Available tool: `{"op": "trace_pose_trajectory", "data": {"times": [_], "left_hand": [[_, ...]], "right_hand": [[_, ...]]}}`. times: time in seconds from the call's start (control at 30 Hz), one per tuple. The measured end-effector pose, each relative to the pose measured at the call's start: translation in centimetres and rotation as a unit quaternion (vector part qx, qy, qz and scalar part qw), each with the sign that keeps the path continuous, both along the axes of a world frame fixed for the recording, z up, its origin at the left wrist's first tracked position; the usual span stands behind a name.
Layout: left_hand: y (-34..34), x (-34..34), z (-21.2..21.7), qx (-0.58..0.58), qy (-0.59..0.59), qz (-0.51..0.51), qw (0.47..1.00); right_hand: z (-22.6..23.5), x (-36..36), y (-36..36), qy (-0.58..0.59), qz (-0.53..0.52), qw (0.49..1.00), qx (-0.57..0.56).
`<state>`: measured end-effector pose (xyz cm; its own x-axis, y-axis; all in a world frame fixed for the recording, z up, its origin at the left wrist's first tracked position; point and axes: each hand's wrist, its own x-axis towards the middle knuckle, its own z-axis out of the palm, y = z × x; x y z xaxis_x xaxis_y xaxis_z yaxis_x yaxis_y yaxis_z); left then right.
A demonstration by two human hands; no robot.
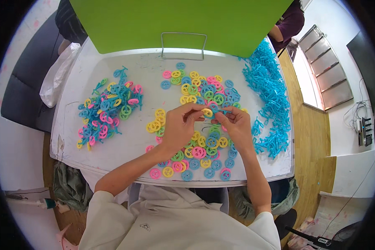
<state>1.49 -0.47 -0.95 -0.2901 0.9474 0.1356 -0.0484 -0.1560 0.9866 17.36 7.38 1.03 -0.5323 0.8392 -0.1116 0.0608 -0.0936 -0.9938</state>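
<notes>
My left hand [180,125] pinches a small yellow plastic wheel [207,112] above the middle of the white table [154,66]. My right hand [236,125] meets it from the right, gripping a thin blue plastic axle piece [223,111] beside the wheel. Loose pink, yellow, green and blue wheels [198,152] lie spread under and behind both hands.
A heap of joined wheel-and-axle pieces [106,108] lies on the left of the table. A long pile of blue axle pieces [268,96] runs down the right side. A green board [183,23] and a wire handle [183,45] stand at the back. Another person [288,23] is behind.
</notes>
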Motion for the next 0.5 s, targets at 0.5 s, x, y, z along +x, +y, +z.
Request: {"op": "trace_pose_trajectory", "data": {"times": [0.5], "left_hand": [[0.2,-0.6,0.0,-0.031,0.038,0.030,0.998]], "right_hand": [[-2.7,-0.9,-0.8,-0.012,-0.076,0.981,0.177]]}}
